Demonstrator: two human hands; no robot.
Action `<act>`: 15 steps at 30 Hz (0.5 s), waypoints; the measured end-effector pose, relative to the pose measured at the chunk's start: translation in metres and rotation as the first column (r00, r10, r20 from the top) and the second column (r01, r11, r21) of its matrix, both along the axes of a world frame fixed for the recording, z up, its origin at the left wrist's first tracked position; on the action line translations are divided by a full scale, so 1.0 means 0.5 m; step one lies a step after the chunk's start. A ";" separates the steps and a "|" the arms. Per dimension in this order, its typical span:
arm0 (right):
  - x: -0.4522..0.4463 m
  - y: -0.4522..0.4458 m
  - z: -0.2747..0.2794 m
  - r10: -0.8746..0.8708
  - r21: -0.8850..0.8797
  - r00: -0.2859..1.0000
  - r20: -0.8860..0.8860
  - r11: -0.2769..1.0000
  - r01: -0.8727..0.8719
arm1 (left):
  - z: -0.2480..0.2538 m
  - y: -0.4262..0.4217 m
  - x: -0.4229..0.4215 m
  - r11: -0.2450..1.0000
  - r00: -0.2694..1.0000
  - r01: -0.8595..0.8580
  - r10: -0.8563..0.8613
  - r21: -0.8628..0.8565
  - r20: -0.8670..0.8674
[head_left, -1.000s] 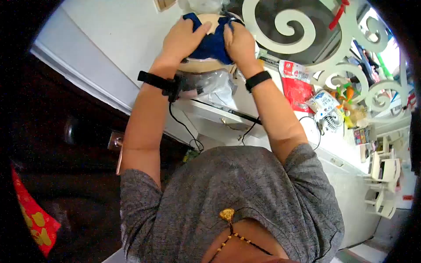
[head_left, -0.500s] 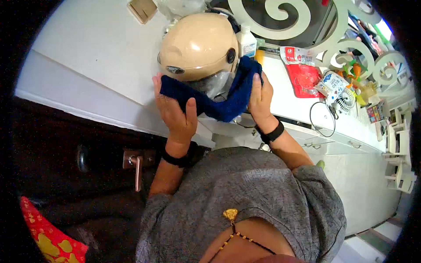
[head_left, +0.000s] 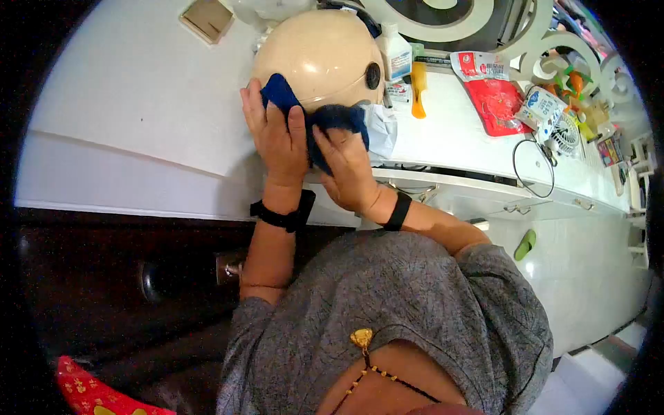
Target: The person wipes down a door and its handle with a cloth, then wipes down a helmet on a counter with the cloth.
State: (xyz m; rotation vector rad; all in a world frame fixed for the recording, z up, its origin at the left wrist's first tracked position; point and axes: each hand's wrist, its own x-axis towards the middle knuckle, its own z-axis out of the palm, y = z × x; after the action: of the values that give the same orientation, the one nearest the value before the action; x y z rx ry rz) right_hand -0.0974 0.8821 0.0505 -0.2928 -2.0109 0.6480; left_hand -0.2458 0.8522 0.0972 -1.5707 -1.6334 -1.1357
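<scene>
A glossy beige helmet [head_left: 315,59] rests on the white counter, its round dark side fitting facing right. Against its lower front lies a dark blue cloth [head_left: 279,93], partly bunched up. My left hand [head_left: 277,142] presses on the cloth's left part, fingers extended toward the helmet. My right hand [head_left: 347,166] is on the cloth's right part, its fingers bent over the fabric. The two hands are close together. A crumpled pale plastic bag [head_left: 380,131] shows just right of the cloth. The cloth and hands cover the helmet's lower front edge.
Right of the helmet are a white bottle [head_left: 397,54], an orange comb [head_left: 418,90], a red packet [head_left: 494,107] and a small fan [head_left: 566,133]. A square wooden item [head_left: 206,21] lies at the back left. Drawers [head_left: 484,197] run below the counter.
Both hands and the blue cloth came down off the helmet's top, then the cloth was spread between them at its front. Now the right hand has moved left and the cloth is bunched.
</scene>
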 end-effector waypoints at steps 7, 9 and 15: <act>0.030 0.088 -0.002 -0.139 0.150 0.990 0.002 0.979 0.137 | -0.007 -0.007 -0.003 0.999 0.997 0.033 -0.032 0.007 -0.074; 0.015 0.135 0.027 -0.274 0.027 0.946 -0.176 0.959 0.282 | -0.006 -0.008 0.003 1.000 0.997 0.022 -0.021 0.016 -0.072; -0.036 0.259 0.092 -0.311 -0.150 0.907 -0.285 0.949 0.278 | 0.016 -0.014 0.013 0.998 0.999 -0.028 0.026 -0.048 -0.047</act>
State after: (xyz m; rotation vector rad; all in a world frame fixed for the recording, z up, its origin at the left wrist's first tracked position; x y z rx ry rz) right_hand -0.1152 1.0115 0.0964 -0.5180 -1.5969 0.5695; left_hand -0.2392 0.8453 0.1050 -1.5890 -1.6585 -1.0445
